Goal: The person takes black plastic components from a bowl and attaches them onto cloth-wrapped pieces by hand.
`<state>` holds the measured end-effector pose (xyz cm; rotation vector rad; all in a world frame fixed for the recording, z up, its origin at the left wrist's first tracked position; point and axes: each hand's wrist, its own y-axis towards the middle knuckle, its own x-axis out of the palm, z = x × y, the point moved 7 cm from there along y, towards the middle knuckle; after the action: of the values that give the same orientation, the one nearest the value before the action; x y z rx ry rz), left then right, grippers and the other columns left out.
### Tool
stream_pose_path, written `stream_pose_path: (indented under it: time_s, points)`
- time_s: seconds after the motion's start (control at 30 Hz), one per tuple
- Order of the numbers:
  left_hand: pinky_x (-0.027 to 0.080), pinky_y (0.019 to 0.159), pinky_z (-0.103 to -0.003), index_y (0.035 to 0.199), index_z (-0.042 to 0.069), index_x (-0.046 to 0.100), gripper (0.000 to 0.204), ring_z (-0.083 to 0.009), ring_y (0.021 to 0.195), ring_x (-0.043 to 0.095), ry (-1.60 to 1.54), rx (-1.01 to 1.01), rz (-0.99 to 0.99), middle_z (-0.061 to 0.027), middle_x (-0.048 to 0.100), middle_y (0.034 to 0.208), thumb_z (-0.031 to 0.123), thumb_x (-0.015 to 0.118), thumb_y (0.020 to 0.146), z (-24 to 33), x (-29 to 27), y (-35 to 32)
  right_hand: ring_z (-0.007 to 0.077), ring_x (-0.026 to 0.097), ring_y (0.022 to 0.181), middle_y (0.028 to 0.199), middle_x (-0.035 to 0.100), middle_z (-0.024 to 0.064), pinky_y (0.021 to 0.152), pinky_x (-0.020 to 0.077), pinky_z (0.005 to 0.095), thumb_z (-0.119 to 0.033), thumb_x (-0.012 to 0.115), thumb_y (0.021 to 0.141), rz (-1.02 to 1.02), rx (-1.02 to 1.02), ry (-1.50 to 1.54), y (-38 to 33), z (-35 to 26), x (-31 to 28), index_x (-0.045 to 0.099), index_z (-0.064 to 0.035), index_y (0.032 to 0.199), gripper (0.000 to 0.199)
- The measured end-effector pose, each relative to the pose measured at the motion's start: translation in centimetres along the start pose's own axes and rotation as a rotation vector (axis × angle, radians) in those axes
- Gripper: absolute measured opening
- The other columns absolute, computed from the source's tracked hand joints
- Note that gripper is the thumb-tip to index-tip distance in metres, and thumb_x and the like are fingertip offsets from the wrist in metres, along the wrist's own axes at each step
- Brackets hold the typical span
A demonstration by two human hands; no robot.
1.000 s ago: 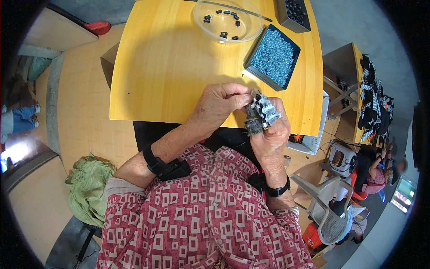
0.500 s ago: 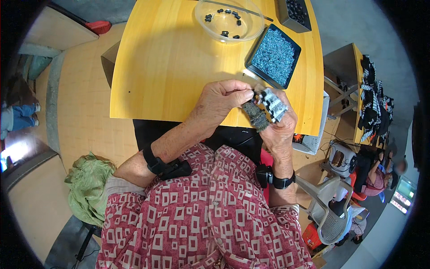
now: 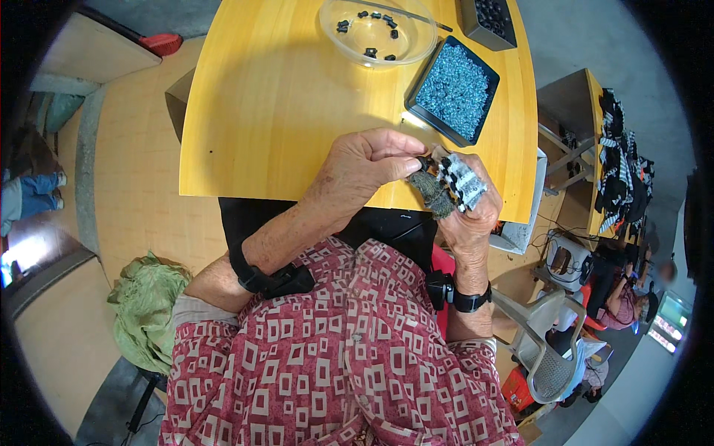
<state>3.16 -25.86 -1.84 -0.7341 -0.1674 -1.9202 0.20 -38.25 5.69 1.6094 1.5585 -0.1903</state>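
Over the front right of the yellow table, my right hand (image 3: 480,212) is closed around a dark grey knitted piece (image 3: 431,195) and a black-and-white patterned cloth piece (image 3: 465,186). My left hand (image 3: 364,160) reaches in from the left, its thumb and forefinger pinching a small black bit (image 3: 425,163) at the knitted piece's upper end. Just beyond the hands stands a square black tray (image 3: 422,122) full of small shiny blue beads (image 3: 455,89). Past it sits a round clear dish (image 3: 325,39) with several small black spool-shaped parts.
A dark box (image 3: 476,37) of black pieces stands at the table's far right, and a thin dark rod (image 3: 439,27) lies across the dish. To the right are a grey plastic chair (image 3: 554,364), another table with striped cloths (image 3: 625,163), and people. A green sack (image 3: 149,308) lies left.
Both hands have shifted slightly to the right with the knitted and patterned pieces. The left fingers other than the forefinger and thumb are a little more spread.
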Motion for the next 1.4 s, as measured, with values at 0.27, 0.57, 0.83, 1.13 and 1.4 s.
stream_pose_path:
  time_s: [0.27, 0.57, 0.83, 1.13, 1.4]
  points:
    - [0.049, 0.080, -0.026, 0.100, -0.002, 0.061, 0.019, -0.0125, 0.086, 0.059, -0.057, -0.055, -0.002, -0.0069, 0.063, 0.093, 0.005, 0.063, 0.082, -0.8, 0.4, -0.2, 0.0230, 0.060, 0.075, 0.082, 0.061, 0.0102, 0.068, 0.0474, 0.0284, 0.004, 0.065, 0.067, -0.059, 0.106, 0.159, -0.2, 0.8, -0.7, 0.064, -0.0001, 0.084, 0.018]
    - [0.049, 0.080, -0.026, 0.098, -0.002, 0.062, 0.018, -0.0122, 0.086, 0.059, -0.003, -0.010, 0.015, -0.0068, 0.063, 0.092, 0.003, 0.063, 0.080, -0.6, 0.5, -0.3, 0.0195, 0.059, 0.069, 0.078, 0.061, 0.0083, 0.063, 0.0461, 0.0264, 0.005, 0.065, 0.068, -0.022, 0.261, 0.215, -0.5, 1.0, -0.8, 0.064, -0.0012, 0.083, 0.017]
    - [0.046, 0.082, -0.023, 0.096, 0.000, 0.063, 0.017, -0.0098, 0.087, 0.058, 0.048, -0.037, 0.076, -0.0054, 0.064, 0.092, 0.005, 0.065, 0.080, -1.0, 0.1, -0.4, 0.0246, 0.060, 0.069, 0.077, 0.059, 0.0097, 0.060, 0.0476, 0.0304, 0.001, 0.071, 0.065, -0.002, 0.121, -0.073, -1.3, -0.3, 0.0, 0.064, -0.0018, 0.085, 0.022]
    - [0.046, 0.081, -0.023, 0.094, 0.001, 0.064, 0.015, -0.0093, 0.086, 0.058, 0.035, -0.037, 0.081, -0.0055, 0.065, 0.092, 0.005, 0.065, 0.080, -0.6, 0.0, -0.3, 0.0258, 0.060, 0.068, 0.077, 0.058, 0.0106, 0.059, 0.0480, 0.0318, 0.000, 0.073, 0.064, 0.101, 0.088, -0.148, -1.7, 0.0, 0.4, 0.062, -0.0006, 0.086, 0.025]
    - [0.046, 0.080, -0.023, 0.094, 0.001, 0.065, 0.015, -0.0088, 0.083, 0.058, 0.077, -0.050, 0.057, -0.0059, 0.065, 0.091, 0.006, 0.065, 0.080, -0.8, 0.2, -0.3, 0.0254, 0.061, 0.069, 0.078, 0.059, 0.0107, 0.059, 0.0487, 0.0319, 0.002, 0.072, 0.063, 0.144, 0.098, -0.128, -1.8, -0.3, 0.4, 0.062, 0.0006, 0.085, 0.024]
